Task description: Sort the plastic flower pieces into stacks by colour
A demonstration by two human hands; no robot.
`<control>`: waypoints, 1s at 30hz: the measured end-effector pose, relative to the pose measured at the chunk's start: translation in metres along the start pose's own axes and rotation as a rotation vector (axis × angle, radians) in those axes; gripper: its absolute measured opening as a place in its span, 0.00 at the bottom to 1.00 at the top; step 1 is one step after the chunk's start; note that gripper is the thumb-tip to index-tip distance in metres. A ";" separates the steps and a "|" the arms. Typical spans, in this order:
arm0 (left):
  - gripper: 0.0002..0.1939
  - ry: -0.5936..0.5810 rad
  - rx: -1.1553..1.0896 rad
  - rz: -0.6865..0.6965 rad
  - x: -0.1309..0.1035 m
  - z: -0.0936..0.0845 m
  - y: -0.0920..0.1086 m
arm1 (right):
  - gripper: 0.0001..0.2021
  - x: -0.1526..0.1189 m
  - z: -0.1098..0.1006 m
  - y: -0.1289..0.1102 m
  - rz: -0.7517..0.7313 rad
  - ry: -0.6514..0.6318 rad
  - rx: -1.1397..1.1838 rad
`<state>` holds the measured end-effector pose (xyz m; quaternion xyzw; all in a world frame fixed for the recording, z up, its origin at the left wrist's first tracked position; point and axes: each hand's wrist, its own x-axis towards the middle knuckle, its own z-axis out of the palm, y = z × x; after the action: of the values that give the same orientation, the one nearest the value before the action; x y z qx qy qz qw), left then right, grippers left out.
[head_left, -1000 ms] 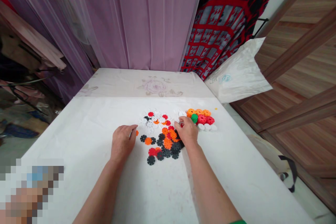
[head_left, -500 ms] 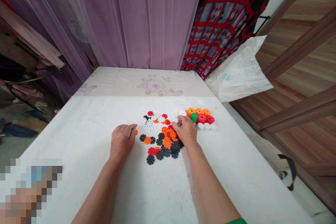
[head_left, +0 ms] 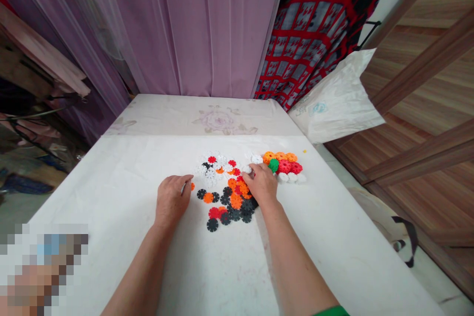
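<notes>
My left hand rests on the table left of the loose plastic snowflake discs, its fingers curled together. A small orange disc shows at its fingertips; whether they grip it is hidden. My right hand bends over the right side of the pile, thumb and forefinger brought in beside a white disc. What its curled fingers hold is covered by the hand. Near it lie orange discs and black discs. White discs with a few red ones spread behind, between the hands.
Stacked or joined discs stand right of my right hand: orange, green, red and white. A tiny yellow piece lies farther right. A white plastic bag hangs by the table's right edge.
My right hand has shifted very slightly, its fingers drawing a little back and left over the discs. My left hand stays in place.
</notes>
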<state>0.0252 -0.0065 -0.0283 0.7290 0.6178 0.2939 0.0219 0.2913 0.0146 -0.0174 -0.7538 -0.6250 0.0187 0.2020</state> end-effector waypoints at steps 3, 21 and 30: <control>0.16 0.000 0.002 0.000 0.000 0.000 0.000 | 0.14 -0.001 0.000 0.000 -0.022 0.038 0.006; 0.15 -0.009 -0.022 -0.008 -0.001 0.002 -0.002 | 0.09 0.008 0.004 -0.054 -0.185 -0.112 0.009; 0.16 -0.009 -0.023 0.003 0.000 0.001 -0.001 | 0.12 0.007 -0.003 -0.017 -0.127 0.055 0.149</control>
<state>0.0243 -0.0062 -0.0297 0.7310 0.6131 0.2978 0.0325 0.2781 0.0227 -0.0073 -0.6959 -0.6625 0.0315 0.2755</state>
